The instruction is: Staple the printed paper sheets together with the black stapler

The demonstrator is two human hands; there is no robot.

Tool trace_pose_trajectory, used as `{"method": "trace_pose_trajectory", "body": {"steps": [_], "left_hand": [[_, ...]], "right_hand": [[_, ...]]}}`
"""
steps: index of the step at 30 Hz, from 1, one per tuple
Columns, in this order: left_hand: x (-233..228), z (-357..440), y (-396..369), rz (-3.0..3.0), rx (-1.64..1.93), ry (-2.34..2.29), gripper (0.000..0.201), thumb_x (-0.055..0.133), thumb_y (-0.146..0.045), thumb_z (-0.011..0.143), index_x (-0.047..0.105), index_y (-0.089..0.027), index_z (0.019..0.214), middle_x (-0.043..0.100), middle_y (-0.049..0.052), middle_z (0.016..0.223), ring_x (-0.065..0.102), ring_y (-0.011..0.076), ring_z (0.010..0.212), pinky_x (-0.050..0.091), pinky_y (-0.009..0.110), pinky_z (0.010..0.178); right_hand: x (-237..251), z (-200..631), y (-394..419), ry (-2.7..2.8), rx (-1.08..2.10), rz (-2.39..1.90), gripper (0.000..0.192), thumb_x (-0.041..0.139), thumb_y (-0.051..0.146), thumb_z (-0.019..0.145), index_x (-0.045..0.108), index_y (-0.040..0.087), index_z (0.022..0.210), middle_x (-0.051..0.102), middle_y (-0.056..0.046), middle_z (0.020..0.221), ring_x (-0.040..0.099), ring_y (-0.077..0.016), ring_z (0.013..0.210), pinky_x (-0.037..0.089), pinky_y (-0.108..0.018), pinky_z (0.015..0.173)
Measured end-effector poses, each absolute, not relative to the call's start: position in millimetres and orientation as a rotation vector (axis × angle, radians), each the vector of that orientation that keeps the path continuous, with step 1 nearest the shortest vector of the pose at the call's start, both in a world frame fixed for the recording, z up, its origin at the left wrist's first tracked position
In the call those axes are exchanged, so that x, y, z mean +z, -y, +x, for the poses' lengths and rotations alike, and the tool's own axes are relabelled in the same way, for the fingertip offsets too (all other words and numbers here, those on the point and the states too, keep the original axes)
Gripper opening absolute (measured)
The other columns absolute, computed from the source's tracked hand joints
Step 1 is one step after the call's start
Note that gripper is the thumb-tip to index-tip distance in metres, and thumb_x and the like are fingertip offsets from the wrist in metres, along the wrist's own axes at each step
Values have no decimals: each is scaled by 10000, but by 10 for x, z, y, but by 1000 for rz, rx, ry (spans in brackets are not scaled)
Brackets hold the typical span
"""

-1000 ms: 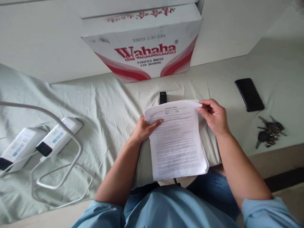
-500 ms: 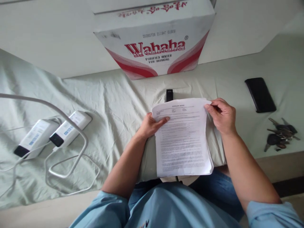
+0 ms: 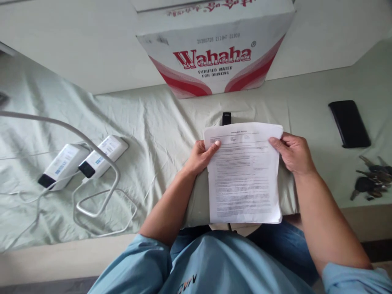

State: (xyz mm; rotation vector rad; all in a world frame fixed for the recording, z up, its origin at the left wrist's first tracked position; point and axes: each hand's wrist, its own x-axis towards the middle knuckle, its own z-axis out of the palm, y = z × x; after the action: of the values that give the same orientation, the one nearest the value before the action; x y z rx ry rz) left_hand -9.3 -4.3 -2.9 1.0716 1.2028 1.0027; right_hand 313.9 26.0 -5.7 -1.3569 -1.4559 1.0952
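Paper sheets (image 3: pixel 245 175) sit between your two hands on the pale green cloth (image 3: pixel 153 122). Your left hand (image 3: pixel 199 157) pinches their upper left edge, thumb on top; your right hand (image 3: pixel 294 153) grips the upper right edge. Just beyond the sheets lies a small black device (image 3: pixel 226 118) (too small to identify), with a phone (image 3: pixel 349 123) and keys (image 3: pixel 369 181) out past your right hand.

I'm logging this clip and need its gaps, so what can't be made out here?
All in the head view:
- Printed sheets: body text too small and blurred to read.
- How many sheets: hidden, stacked under the top page.
- Small black object: partly covered by the paper's top edge.
- Keys: cut off by the right edge.
- Cardboard box: top cropped by the frame.
- Left hand and right hand: fingers behind the paper hidden.
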Motion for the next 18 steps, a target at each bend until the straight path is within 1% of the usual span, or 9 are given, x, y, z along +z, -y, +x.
{"method": "trace_pose_trajectory", "body": {"steps": [3, 8, 13, 18], "left_hand": [[-3, -75, 33, 1067, 991, -1206, 700, 807, -860, 839, 739, -178, 698, 744, 75, 661, 655, 173, 544, 532, 291, 475], [24, -66, 34, 1075, 974, -1178, 664, 867, -816, 806, 745, -173, 692, 744, 65, 670, 645, 159, 555, 519, 283, 490], [0, -89, 34, 1115, 959, -1185, 624, 883, -778, 816, 782, -168, 730, 793, 88, 742, 706, 189, 619, 576, 308, 547], [3, -101, 44, 1102, 939, -1162, 617, 896, -767, 813, 809, -157, 771, 821, 107, 792, 741, 209, 660, 613, 321, 587]], "right_hand": [[-54, 3168, -282, 1443, 1049, -1369, 390, 891, 628, 891, 795, 260, 807, 698, 9, 721, 652, -205, 676, 538, -350, 607], [-40, 3162, -300, 1408, 1001, -1370, 442, 906, 678, 851, 756, 266, 791, 636, 14, 670, 625, -207, 641, 510, -350, 560], [-49, 3160, -294, 1392, 1017, -1377, 435, 907, 680, 851, 743, 279, 806, 623, 21, 680, 605, -201, 629, 502, -351, 559], [-48, 3159, -290, 1404, 990, -1387, 435, 880, 668, 890, 739, 265, 806, 624, 17, 693, 571, -185, 612, 468, -345, 557]]}}
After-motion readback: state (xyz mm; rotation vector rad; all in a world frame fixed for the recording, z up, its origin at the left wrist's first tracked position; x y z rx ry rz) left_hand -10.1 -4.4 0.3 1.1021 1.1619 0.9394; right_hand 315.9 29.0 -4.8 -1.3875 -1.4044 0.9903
